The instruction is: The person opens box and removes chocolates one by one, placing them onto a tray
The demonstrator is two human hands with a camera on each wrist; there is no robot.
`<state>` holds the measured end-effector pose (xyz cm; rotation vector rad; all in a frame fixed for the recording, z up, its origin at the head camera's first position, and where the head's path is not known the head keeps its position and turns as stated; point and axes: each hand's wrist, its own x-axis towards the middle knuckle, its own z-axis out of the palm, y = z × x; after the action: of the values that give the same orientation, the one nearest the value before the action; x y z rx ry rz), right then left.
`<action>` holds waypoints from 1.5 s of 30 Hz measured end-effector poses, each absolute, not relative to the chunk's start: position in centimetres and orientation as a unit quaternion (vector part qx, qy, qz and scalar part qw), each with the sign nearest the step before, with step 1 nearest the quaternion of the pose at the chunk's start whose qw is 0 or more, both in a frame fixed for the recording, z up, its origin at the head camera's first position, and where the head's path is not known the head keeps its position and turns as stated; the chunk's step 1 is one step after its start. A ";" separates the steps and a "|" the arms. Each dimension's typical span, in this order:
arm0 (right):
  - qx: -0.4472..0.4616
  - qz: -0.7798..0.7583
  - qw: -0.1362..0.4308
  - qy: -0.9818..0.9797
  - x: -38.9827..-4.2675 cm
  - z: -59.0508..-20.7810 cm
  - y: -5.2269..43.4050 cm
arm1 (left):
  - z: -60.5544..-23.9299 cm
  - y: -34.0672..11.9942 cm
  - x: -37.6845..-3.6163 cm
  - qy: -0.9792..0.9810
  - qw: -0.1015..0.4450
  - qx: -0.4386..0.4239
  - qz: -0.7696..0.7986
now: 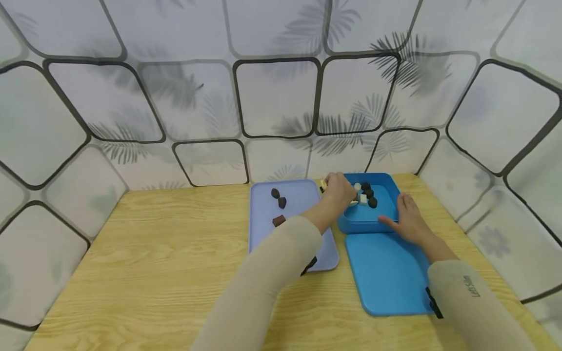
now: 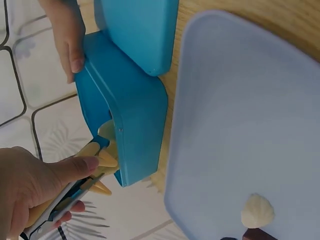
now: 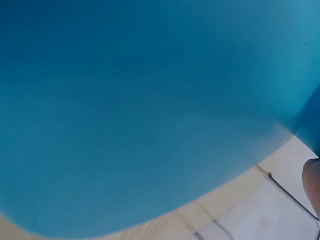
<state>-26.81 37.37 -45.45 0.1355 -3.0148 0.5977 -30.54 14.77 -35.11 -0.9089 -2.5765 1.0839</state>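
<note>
Leaf-printed sheeting surrounds a wood-grain table (image 1: 153,243), where a lavender tray (image 1: 262,204) lies just left of a blue box (image 1: 364,227) holding small dark and pale pieces (image 1: 369,193). One person's left hand (image 1: 339,192) grips tongs (image 2: 71,192), tips at the box's mouth; the right hand (image 1: 410,222), fingers extended, rests against its right side, near a blue lid (image 1: 386,275).
</note>
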 end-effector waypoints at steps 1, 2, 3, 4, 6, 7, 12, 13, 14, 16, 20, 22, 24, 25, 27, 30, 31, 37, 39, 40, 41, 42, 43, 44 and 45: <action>0.045 0.194 0.034 -0.979 -26.8 -45.5 37.4 | -35.2 14.6 -30.5 -0.872 0.107 -0.312 0.361; 0.047 0.194 0.035 -0.979 -26.9 -45.4 37.4 | -35.2 14.5 -30.5 -0.873 0.109 -0.315 0.356; 0.049 0.192 0.036 -0.979 -26.9 -45.5 37.5 | -35.2 14.3 -30.5 -0.873 0.109 -0.317 0.354; 0.051 0.190 0.037 -0.980 -26.9 -45.5 37.6 | -35.2 14.1 -30.5 -0.875 0.109 -0.320 0.348; 0.053 0.185 0.041 -0.980 -26.9 -45.4 37.8 | -35.2 13.8 -30.5 -0.879 0.106 -0.325 0.332; 0.052 0.184 0.040 -0.981 -26.9 -45.4 37.8 | -35.1 13.6 -30.5 -0.881 0.102 -0.327 0.325; 0.048 0.184 0.029 -0.981 -26.7 -45.3 37.9 | -35.0 13.4 -30.4 -0.890 0.077 -0.331 0.304; 0.048 0.184 0.027 -0.981 -26.7 -45.3 37.8 | -35.0 13.4 -30.4 -0.891 0.071 -0.329 0.303; 0.047 0.185 0.027 -0.981 -26.6 -45.2 37.8 | -35.0 13.5 -30.3 -0.893 0.065 -0.327 0.301; 0.045 0.185 0.028 -0.981 -26.6 -45.2 37.7 | -35.0 13.7 -30.2 -0.897 0.055 -0.323 0.296; 0.044 0.186 0.030 -0.981 -26.8 -45.2 37.7 | -34.9 14.0 -30.2 -0.902 0.049 -0.320 0.285; 0.045 0.186 0.032 -0.981 -27.0 -45.3 37.7 | -35.0 13.9 -30.2 -0.904 0.047 -0.318 0.284; 0.046 0.188 0.031 -0.981 -27.1 -45.4 37.7 | -35.3 13.7 -30.4 -0.903 0.049 -0.321 0.282; 0.046 0.190 0.030 -0.980 -27.2 -45.4 37.7 | -35.5 13.5 -30.6 -0.903 0.052 -0.324 0.279; 0.049 0.190 0.030 -0.980 -27.2 -45.6 37.7 | -35.9 12.9 -31.0 -0.901 0.058 -0.333 0.271; 0.050 0.192 0.028 -0.980 -27.3 -45.8 37.7 | -36.3 12.0 -31.4 -0.901 0.071 -0.347 0.252; 0.050 0.192 0.026 -0.980 -27.3 -45.8 37.6 | -36.4 11.8 -31.5 -0.901 0.071 -0.350 0.247; 0.044 0.189 0.020 -0.981 -27.2 -45.8 37.5 | -36.4 10.5 -31.6 -0.907 0.062 -0.357 0.213; 0.045 0.189 0.020 -0.981 -27.1 -45.8 37.5 | -36.3 10.1 -31.7 -0.912 0.060 -0.353 0.202; 0.046 0.189 0.020 -0.981 -27.1 -45.7 37.5 | -36.3 10.0 -31.7 -0.914 0.058 -0.348 0.198; 0.046 0.189 0.020 -0.981 -27.1 -45.7 37.5 | -36.3 9.8 -31.8 -0.918 0.055 -0.343 0.192; 0.047 0.189 0.020 -0.981 -27.0 -45.7 37.5 | -36.3 9.6 -31.8 -0.921 0.053 -0.337 0.187; 0.047 0.188 0.021 -0.981 -27.0 -45.7 37.5 | -36.3 9.4 -31.9 -0.923 0.054 -0.334 0.184; 0.048 0.190 0.022 -0.980 -27.0 -45.6 37.5 | -36.3 9.3 -31.9 -0.924 0.055 -0.331 0.182; 0.048 0.191 0.024 -0.980 -27.0 -45.6 37.6 | -36.3 9.2 -32.0 -0.925 0.058 -0.330 0.177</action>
<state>-26.97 37.55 -45.63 0.1485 -3.0329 0.5902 -31.98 9.17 -36.28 -0.9995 -2.8039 0.5376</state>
